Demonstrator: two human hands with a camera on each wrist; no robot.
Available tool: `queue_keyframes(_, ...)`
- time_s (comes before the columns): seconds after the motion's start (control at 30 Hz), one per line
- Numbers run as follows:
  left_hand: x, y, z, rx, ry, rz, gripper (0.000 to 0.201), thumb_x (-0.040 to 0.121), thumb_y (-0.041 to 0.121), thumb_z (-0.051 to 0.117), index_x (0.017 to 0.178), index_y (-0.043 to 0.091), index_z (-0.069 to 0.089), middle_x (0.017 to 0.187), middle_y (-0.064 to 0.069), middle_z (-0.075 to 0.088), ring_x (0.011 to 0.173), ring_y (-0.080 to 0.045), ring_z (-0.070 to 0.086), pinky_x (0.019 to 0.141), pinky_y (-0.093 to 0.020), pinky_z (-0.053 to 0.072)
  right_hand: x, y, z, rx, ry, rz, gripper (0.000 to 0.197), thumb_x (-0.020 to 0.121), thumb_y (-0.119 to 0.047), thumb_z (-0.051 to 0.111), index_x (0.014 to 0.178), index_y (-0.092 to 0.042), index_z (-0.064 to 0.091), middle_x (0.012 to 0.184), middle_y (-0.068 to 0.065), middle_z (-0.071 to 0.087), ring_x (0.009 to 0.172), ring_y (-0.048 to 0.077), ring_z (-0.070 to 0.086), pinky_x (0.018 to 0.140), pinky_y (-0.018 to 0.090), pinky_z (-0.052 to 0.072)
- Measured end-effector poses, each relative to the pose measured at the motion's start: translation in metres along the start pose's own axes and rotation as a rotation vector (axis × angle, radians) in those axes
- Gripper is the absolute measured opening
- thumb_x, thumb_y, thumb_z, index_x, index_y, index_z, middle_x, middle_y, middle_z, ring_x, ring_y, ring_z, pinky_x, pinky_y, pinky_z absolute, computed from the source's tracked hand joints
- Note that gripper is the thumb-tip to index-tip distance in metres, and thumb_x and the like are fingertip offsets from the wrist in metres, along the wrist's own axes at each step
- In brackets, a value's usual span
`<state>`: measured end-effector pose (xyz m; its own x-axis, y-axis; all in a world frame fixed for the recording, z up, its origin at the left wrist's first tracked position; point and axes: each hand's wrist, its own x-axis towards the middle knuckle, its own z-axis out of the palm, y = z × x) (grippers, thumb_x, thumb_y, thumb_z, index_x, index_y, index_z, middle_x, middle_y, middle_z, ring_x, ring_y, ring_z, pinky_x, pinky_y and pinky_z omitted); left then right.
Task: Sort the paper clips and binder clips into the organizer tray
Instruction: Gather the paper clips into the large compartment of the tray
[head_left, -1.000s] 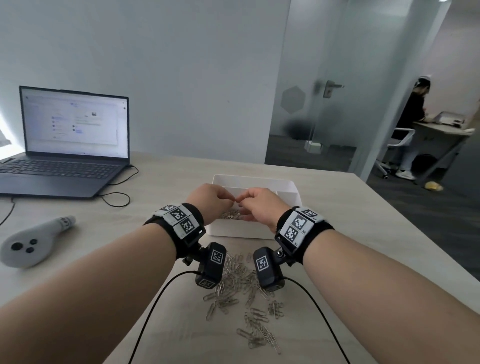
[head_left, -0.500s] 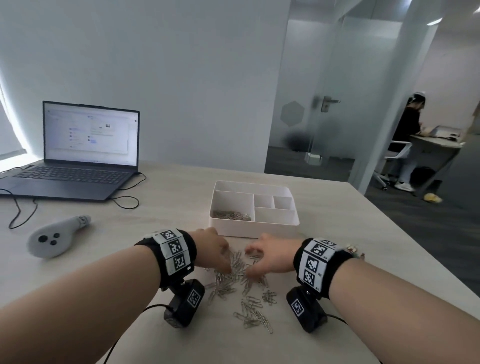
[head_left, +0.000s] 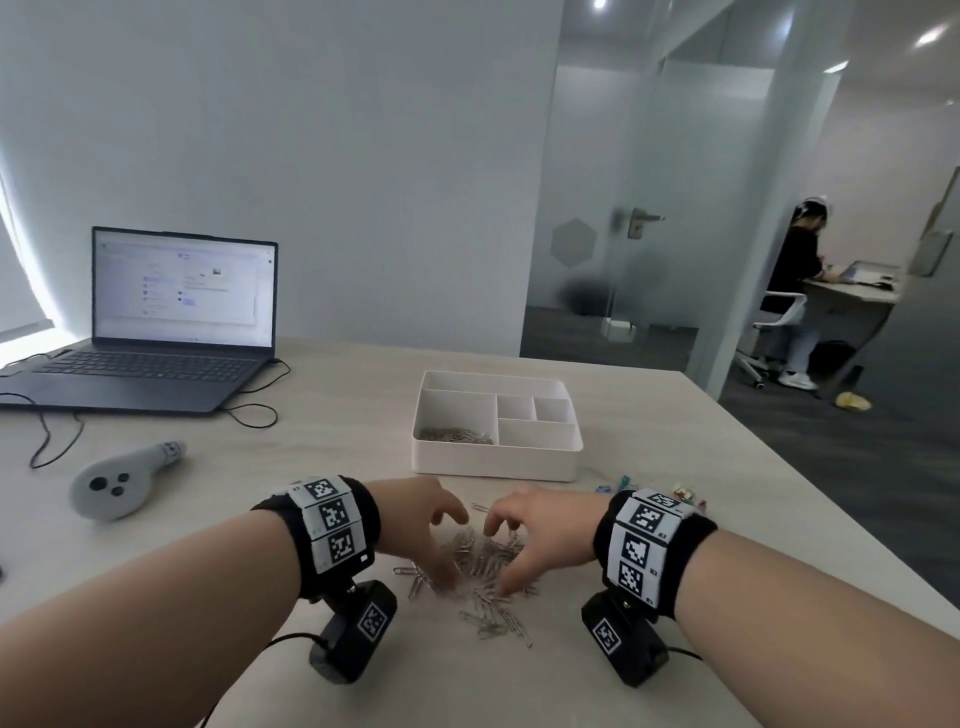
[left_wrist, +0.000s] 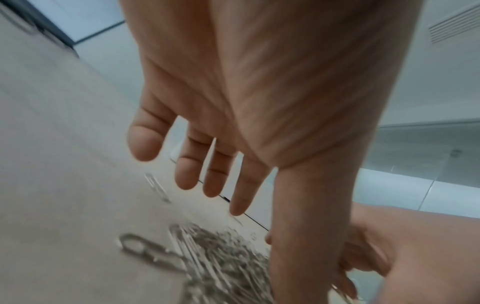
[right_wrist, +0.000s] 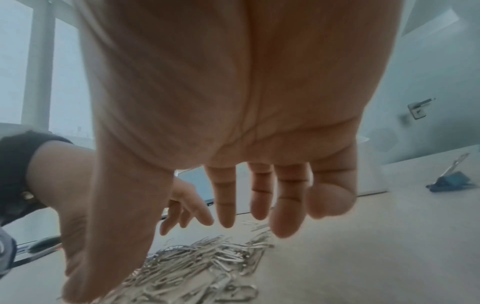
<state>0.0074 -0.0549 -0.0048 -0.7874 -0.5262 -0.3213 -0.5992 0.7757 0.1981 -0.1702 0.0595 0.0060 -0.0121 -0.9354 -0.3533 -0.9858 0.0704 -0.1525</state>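
Paper clips (head_left: 480, 564) lie in a shiny heap on the pale surface (head_left: 332, 436), right in front of me and a bit nearer than the white organizer tray (head_left: 496, 457). More silver clips sit in the tray's big left box (head_left: 454, 435). The other boxes look bare from here. My left hand (head_left: 421, 525) is over the left side of the heap. Its fingers (left_wrist: 187, 174) are spread and only a little bent, and its thumb reaches down to the clips. I do not see it holding anything. My right hand (head_left: 540, 535) is over the right side of the heap, and it is loose too. Its fingers (right_wrist: 226, 205) hang down above the clips and its thumb touches the near edge of the heap. The two hands face each other with the heap between them. A few clips lie apart, closer to me. Some small colored binder clips (head_left: 649, 491) sit on the surface to the right of the tray, behind my right wrist. In the right wrist view I see a blue one (right_wrist: 451, 182). An open laptop (head_left: 156, 322) and a gray controller (head_left: 122, 480) are far off to the left.
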Motion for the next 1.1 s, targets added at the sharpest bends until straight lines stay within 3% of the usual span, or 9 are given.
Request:
queue_keyframes(0.1,-0.006,-0.013,-0.001,0.08,-0.044,-0.123,0.099,0.049,0.072,0.082,0.137,0.047,0.042,0.121,0.013,0.042,0.107,-0.016,0.057,0.097,-0.039,0.051,-0.007,0.004,0.002,-0.031,-0.048,0.121,0.1,0.062,-0.071,0.08,0.145,-0.034,0.038,0.14,-0.002,0.043,0.1,0.018,0.062,0.092,0.037,0.054)
queue_keyframes(0.17,-0.009,-0.018,0.001,0.075,-0.069,-0.158,0.095,0.049,0.066,0.086,0.131,0.046,0.044,0.117,0.012,0.045,0.089,-0.014,0.062,0.086,-0.036,0.056,-0.012,0.004,0.005,-0.05,-0.09,0.167,0.104,0.061,-0.069,0.082,0.146,-0.034,0.034,0.137,-0.001,0.045,0.079,0.017,0.066,0.079,0.035,0.059)
queue_keyframes(0.23,-0.009,-0.019,0.002,-0.007,-0.077,-0.161,0.086,0.055,0.056,0.09,0.127,0.04,0.047,0.113,0.011,0.053,0.066,-0.01,0.061,0.072,-0.031,0.059,-0.013,0.001,0.007,-0.039,-0.101,0.179,0.103,0.061,-0.064,0.086,0.145,-0.032,0.034,0.128,0.001,0.055,0.078,0.02,0.073,0.075,0.038,0.062)
queue_keyframes(0.37,-0.004,-0.01,0.005,-0.128,-0.068,-0.13,0.072,0.061,0.046,0.091,0.121,0.035,0.052,0.105,0.007,0.064,0.058,-0.012,0.066,0.076,-0.035,0.06,-0.006,-0.007,0.009,0.038,-0.1,0.165,0.089,0.069,-0.05,0.088,0.139,-0.026,0.039,0.095,0.0,0.07,0.079,0.022,0.076,0.076,0.038,0.062)
queue_keyframes(0.5,0.002,0.003,0.007,-0.167,-0.062,-0.054,0.065,0.068,0.039,0.088,0.124,0.029,0.056,0.106,0.001,0.07,0.06,-0.011,0.065,0.074,-0.03,0.058,0.0,-0.013,0.011,0.186,-0.059,0.125,0.078,0.074,-0.04,0.087,0.139,-0.025,0.045,0.104,-0.002,0.064,0.073,0.017,0.069,0.071,0.034,0.059)
queue_keyframes(0.57,0.001,0.006,0.008,-0.158,-0.046,-0.038,0.069,0.068,0.045,0.086,0.127,0.03,0.054,0.11,0.004,0.067,0.068,-0.01,0.065,0.073,-0.028,0.055,0.0,-0.013,0.011,0.176,-0.017,0.114,0.081,0.073,-0.048,0.085,0.14,-0.026,0.045,0.115,-0.001,0.061,0.075,0.015,0.067,0.073,0.034,0.058)
queue_keyframes(0.7,0.002,0.0,0.008,0.015,-0.015,-0.112,0.108,0.046,0.073,0.082,0.141,0.044,0.037,0.129,0.008,0.046,0.112,-0.018,0.058,0.098,-0.04,0.05,-0.009,-0.009,0.007,0.137,-0.048,0.161,0.108,0.06,-0.071,0.081,0.148,-0.031,0.032,0.127,-0.002,0.049,0.07,0.018,0.072,0.075,0.038,0.063)
queue_keyframes(0.8,0.008,-0.002,0.009,0.078,-0.046,-0.132,0.125,0.035,0.077,0.08,0.145,0.05,0.028,0.13,0.009,0.04,0.12,-0.022,0.055,0.102,-0.044,0.049,-0.013,-0.013,0.01,0.101,-0.116,0.165,0.12,0.049,-0.078,0.082,0.147,-0.031,0.03,0.134,0.002,0.042,0.077,0.026,0.075,0.072,0.046,0.065)
queue_keyframes(1.1,0.025,0.019,0.007,-0.049,-0.018,-0.006,0.067,0.059,0.044,0.091,0.117,0.034,0.058,0.1,0.008,0.064,0.075,-0.014,0.067,0.068,-0.028,0.057,0.006,-0.027,0.013,0.246,-0.024,0.129,0.073,0.075,-0.037,0.086,0.133,-0.02,0.045,0.114,0.007,0.065,0.082,0.032,0.076,0.066,0.045,0.065)
